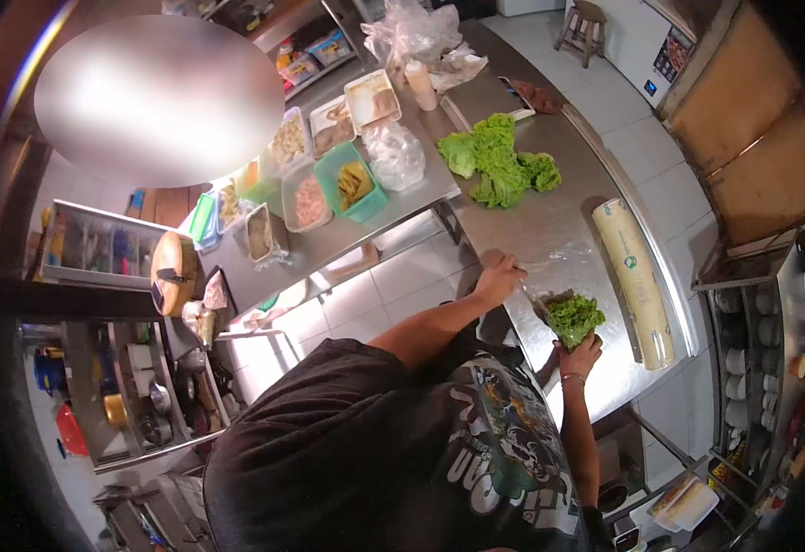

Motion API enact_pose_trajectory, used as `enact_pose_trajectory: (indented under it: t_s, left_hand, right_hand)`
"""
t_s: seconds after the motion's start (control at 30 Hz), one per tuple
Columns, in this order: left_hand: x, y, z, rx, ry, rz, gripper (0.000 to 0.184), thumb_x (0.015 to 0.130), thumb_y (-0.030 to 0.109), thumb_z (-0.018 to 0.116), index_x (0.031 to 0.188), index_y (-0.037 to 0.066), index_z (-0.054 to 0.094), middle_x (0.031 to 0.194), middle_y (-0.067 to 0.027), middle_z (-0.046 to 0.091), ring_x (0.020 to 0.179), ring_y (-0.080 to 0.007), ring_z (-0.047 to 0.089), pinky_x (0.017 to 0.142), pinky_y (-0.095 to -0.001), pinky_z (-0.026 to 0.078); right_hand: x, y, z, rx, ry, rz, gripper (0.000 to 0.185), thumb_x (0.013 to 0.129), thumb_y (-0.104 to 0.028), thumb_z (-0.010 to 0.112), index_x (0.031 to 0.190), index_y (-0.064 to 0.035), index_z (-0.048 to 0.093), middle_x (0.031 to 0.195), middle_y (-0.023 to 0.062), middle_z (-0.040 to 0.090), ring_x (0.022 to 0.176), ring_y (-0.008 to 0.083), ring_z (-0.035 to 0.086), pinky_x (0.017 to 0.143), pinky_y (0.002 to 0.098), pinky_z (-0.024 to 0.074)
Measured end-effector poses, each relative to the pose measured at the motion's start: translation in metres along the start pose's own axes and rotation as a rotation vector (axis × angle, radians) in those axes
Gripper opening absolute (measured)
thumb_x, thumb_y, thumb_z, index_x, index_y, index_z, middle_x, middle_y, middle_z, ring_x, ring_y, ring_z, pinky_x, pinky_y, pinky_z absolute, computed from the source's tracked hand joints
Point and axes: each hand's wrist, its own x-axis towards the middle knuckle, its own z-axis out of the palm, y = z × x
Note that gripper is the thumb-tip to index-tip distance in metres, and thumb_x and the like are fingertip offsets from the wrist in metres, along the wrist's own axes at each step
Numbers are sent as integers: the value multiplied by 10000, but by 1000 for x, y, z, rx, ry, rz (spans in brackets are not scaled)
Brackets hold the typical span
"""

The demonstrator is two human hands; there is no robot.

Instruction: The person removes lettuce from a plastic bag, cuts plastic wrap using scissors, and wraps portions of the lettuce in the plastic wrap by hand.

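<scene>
My left hand [499, 281] is closed around the handle of a thin metal utensil [532, 300], whose lower end meets a bunch of lettuce [575, 318]; its tip is hidden, so I cannot tell its kind. Dark brown filling [561, 297] shows at the edge of the leaves. From the near side, my right hand [580, 357] grips the base of that lettuce just above the steel table [536, 230]. Farther up the table lies a larger pile of loose lettuce leaves [496, 166].
A big roll of plastic film [632, 281] lies along the table's right edge. To the left, a second counter carries a green tub of yellow strips [352, 184], a tub of pink pieces [309, 202], a squeeze bottle [421, 87] and plastic bags [393, 155]. A shelf rack [752, 368] stands right.
</scene>
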Motion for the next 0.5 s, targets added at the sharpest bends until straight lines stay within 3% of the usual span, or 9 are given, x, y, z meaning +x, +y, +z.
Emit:
enact_pose_trajectory:
  t_s: [0.13,0.2,0.3,0.37,0.5]
  left_hand:
    - [0,-3,2,-249,147,-44,405,710,-59,581,1017,155,736,957,-104,532,941,-293,577,798,-382,489]
    - [13,15,-13,-343,244,-134,421,727,-62,564,1050,148,734,957,-111,592,902,-302,604,811,-400,484]
    - [54,81,-37,-666,-36,-77,385,739,-33,588,1058,127,734,1000,-118,655,933,-298,625,845,-397,489]
    - [79,115,-11,-670,22,378,313,776,30,588,1047,102,727,1044,-128,687,995,-299,628,889,-398,491]
    - [78,162,61,-330,-401,650,282,853,176,575,1092,62,672,1109,-136,655,1020,-309,632,888,-405,499]
  right_hand:
    - [2,6,2,10,-22,-8,1000,596,-297,898,1394,-11,366,1285,235,427,1154,434,443,1001,509,386]
    - [2,18,14,69,13,-34,964,615,-288,889,1387,-21,377,1287,229,429,1157,431,443,999,498,385]
    - [3,20,16,-28,-28,20,901,675,-302,854,1387,-15,383,1284,218,434,1139,418,452,996,493,385]
    - [2,18,7,-55,-42,-5,838,721,-313,821,1376,-5,397,1277,212,437,1111,408,461,985,489,390]
    - [2,15,5,-117,-3,-32,730,724,-253,809,1308,-15,441,1271,216,452,1092,405,490,947,469,432]
